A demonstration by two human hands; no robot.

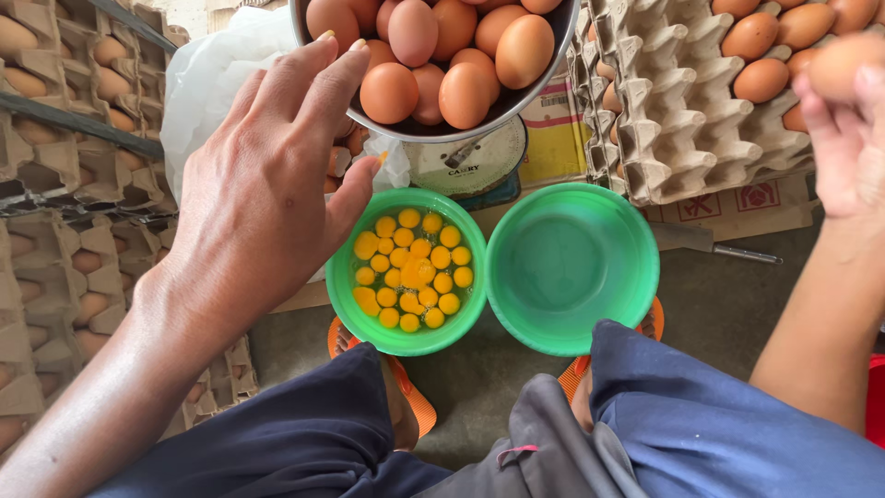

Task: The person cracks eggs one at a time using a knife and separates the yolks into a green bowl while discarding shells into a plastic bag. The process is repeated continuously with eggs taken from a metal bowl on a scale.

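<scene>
The left hand hovered with fingers spread and empty, its fingertips at the rim of the metal bowl heaped with brown eggs. The right hand pinched one egg at the frame's right edge. Two green bowls sat touching between the knees, little floor free around them; one held some twenty yolks, the other stood empty.

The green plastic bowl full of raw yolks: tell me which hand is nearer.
Left. The left hand hovers beside the green plastic bowl of yolks; the right hand is far right, holding a brown egg.
</scene>
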